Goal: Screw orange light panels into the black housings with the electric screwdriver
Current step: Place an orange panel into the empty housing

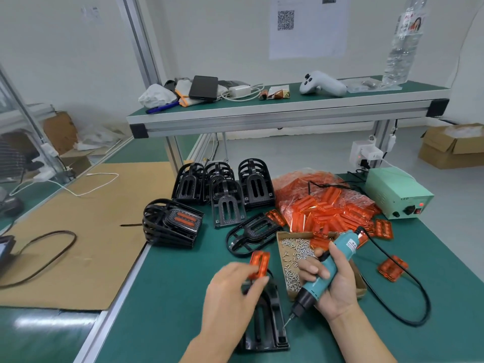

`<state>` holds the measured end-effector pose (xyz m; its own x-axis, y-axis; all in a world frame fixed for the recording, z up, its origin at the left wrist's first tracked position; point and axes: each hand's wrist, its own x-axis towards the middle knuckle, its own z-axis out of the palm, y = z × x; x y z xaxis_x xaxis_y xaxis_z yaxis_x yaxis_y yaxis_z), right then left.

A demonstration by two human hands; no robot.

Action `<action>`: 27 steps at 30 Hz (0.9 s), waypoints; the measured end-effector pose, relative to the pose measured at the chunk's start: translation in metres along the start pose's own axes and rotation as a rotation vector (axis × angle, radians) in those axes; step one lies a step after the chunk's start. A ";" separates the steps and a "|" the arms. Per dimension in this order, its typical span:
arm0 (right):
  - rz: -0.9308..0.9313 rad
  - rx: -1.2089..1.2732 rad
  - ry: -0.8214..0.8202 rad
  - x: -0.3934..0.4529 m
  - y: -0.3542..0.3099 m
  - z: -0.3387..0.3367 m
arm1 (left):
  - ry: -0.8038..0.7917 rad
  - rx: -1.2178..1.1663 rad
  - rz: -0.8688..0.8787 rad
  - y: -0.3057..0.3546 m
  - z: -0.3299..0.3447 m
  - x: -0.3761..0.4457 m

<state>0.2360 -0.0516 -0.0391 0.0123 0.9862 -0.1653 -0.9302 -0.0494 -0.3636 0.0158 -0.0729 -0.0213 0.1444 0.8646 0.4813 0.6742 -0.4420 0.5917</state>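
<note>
On the green tabletop (167, 297), head view: a black housing (264, 323) is lying flat near the front edge, under the left hand (230, 292). That hand is pinching an orange light panel (259, 264) between thumb and curled fingers (258, 285), holding it just above the housing's far end; motion blur is hiding whether they touch. The right hand (331, 281) is gripping the teal electric screwdriver (324, 273), fingers wrapped round its barrel, bit pointing down just beside the housing's right edge. Step in hand, as judged: seating the panel before fastening. The next move is calling for a screw from the cardboard tray (284, 235) of screws (296, 258). Spare housings (222, 187) and bagged panels (327, 203) are waiting behind.
</note>
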 end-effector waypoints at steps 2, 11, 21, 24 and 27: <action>0.003 -0.001 -0.007 0.000 0.000 0.000 | 0.050 0.112 0.079 -0.008 -0.009 -0.034; 0.005 -0.005 -0.029 0.000 0.000 -0.002 | 0.057 0.460 0.114 0.003 0.005 -0.080; -0.006 -0.006 -0.028 0.000 0.000 -0.002 | 0.080 0.473 0.236 -0.002 0.014 -0.085; -0.006 -0.012 -0.031 0.000 0.001 -0.002 | 0.069 0.440 0.269 -0.005 0.016 -0.086; -0.007 -0.014 -0.036 0.000 0.001 -0.002 | 0.010 0.398 0.264 -0.010 0.015 -0.085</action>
<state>0.2362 -0.0519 -0.0412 0.0050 0.9915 -0.1299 -0.9250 -0.0447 -0.3772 0.0074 -0.1384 -0.0777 0.3422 0.7318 0.5893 0.8409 -0.5184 0.1554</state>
